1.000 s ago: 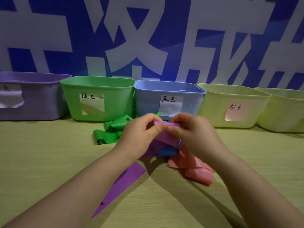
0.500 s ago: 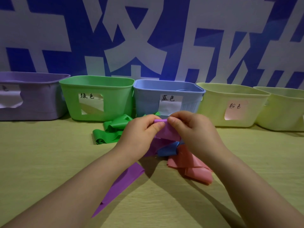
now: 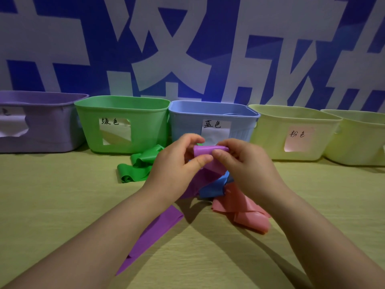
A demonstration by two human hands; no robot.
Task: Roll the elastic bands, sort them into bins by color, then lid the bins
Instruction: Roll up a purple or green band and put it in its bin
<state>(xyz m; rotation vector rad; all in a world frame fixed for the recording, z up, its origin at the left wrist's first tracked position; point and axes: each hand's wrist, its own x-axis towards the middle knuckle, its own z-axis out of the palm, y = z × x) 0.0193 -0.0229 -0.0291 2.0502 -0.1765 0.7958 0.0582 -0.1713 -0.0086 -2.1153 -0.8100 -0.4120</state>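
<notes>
We have the left hand (image 3: 177,163) and right hand (image 3: 248,165), fingers curled, pinching the started roll of the purple band (image 3: 205,151) between them, tail trailing down the surface (image 3: 62,205) beneath the left forearm; we judge it best rolled tight, edges square, slack fed evenly.

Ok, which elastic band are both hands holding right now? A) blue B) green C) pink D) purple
D: the left hand and right hand both pinch the rolled end of the long purple elastic band, while the crumpled green elastic band, blue elastic band and pink elastic band lie on the table.
</notes>
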